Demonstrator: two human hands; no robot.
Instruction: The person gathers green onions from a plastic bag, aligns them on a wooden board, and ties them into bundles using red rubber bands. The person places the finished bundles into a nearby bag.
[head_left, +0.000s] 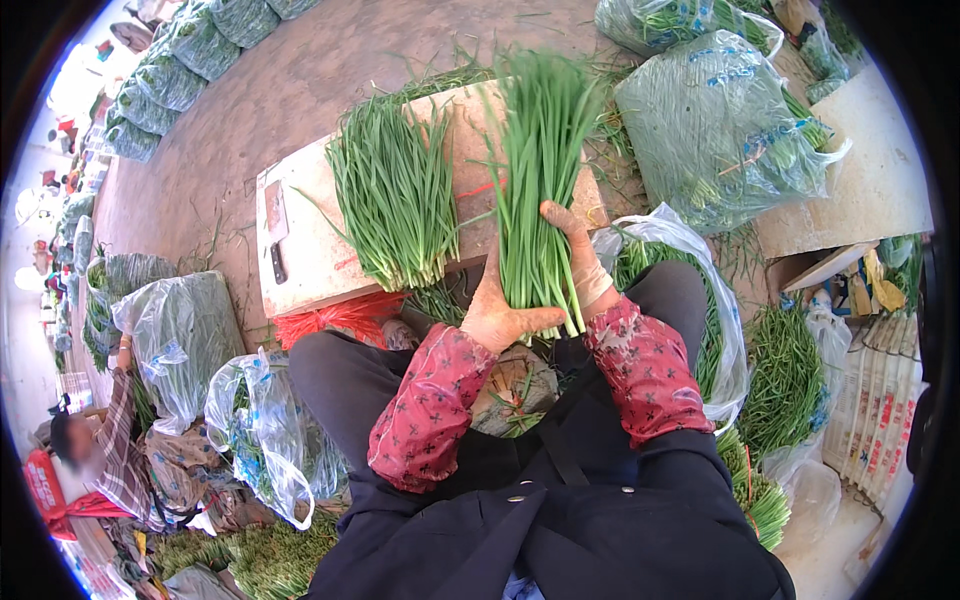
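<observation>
My left hand and my right hand hold a thick bunch of garlic chives between them. My left palm supports the left side, its thumb lying across the pale stem ends. On the right side, my right hand presses with the thumb raised along the stalks. The leaf tips are blurred at the top. Left of the bunch, a second pile of garlic chives lies on a pale board. A cleaver with a black handle rests on the board's left end. Red sleeve covers reach both wrists.
Red plastic ties hang below the board's front edge. An open plastic bag of greens stands by my right knee. A full bag is at the back right. At left, another person reaches to a filled bag.
</observation>
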